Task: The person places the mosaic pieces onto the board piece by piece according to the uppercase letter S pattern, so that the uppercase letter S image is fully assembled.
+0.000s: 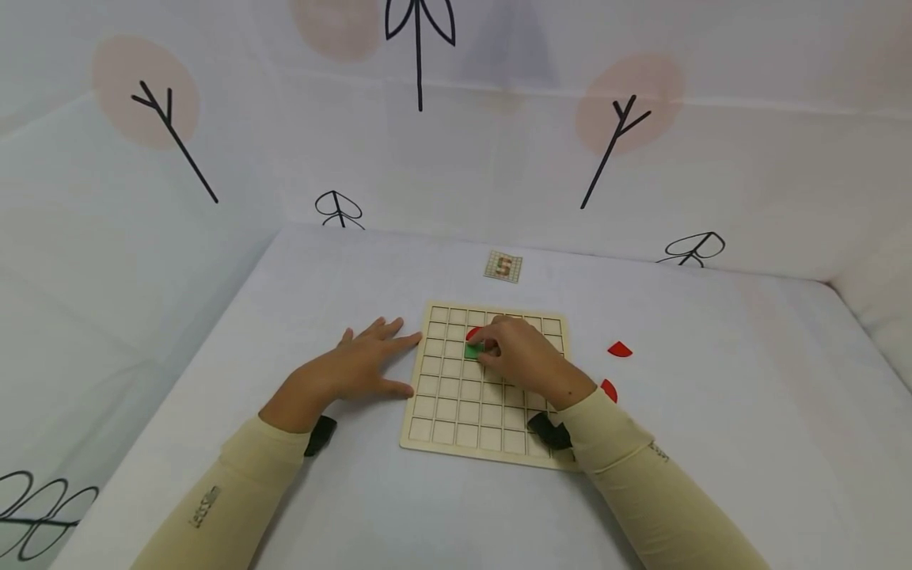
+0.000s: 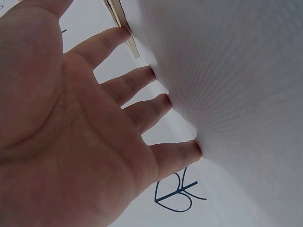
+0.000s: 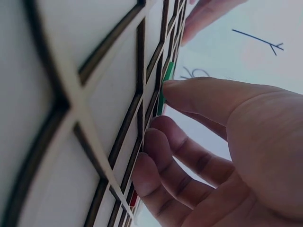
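On the wooden grid board (image 1: 447, 409), the right hand (image 1: 523, 355) hides several cells and parts of the green square (image 1: 472, 351) and red piece (image 1: 473, 333). Beyond the board, the small card's (image 1: 503, 267) print is illegible; nearer than the board, the head view's edge cuts off both sleeves (image 1: 663, 491).

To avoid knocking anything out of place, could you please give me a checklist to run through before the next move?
1. Left hand at the left edge of the grid board: ok, its thumb and index fingertips are at the edge.
2. Right hand at the green piece: ok, its thumb touches the piece.
3. Green piece fully seated in a cell: cannot tell, fingers cover part of it.
4. All red pieces on the grid board: not ok, two lie to its right.
5. Small card unobstructed: ok, it lies beyond the board, uncovered.
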The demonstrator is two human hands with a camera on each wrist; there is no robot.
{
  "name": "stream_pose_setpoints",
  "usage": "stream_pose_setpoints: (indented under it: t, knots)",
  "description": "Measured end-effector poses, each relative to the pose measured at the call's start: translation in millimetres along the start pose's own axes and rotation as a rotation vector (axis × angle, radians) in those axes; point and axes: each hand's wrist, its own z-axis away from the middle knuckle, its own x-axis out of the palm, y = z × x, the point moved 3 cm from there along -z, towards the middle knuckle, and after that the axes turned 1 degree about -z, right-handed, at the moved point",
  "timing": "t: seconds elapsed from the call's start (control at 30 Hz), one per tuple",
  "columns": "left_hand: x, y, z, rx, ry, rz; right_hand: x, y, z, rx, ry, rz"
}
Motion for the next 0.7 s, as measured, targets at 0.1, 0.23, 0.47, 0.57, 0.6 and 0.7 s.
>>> stream_pose_setpoints:
  t: [0.1, 0.23, 0.47, 0.57, 0.6, 0.7]
  knots:
    - [0.0, -0.2, 0.3, 0.001, -0.001, 0.003, 1, 1, -0.7, 0.001, 0.005, -0.002]
    - [-0.9, 1.0, 0.2, 0.007, -0.003, 0.005, 0, 1, 0.6, 0.008, 0.007, -0.006]
    - [-3.1, 6.5, -2.8, 0.023, -0.004, 0.01, -13, -2, 9.9, 0.034, 0.003, 0.007]
    - [-2.4, 6.4, -2.3, 0.017, -0.004, 0.018, -23, -7, 16.0, 0.023, 0.045, -0.012]
    - [-2.0, 5.8, -1.6, 0.012, -0.004, 0.017, -27, -8, 18.7, 0.018, 0.063, -0.013]
    - [-1.1, 3.4, 0.8, 0.001, -0.003, 0.002, -38, -8, 28.5, 0.021, 0.113, -0.004]
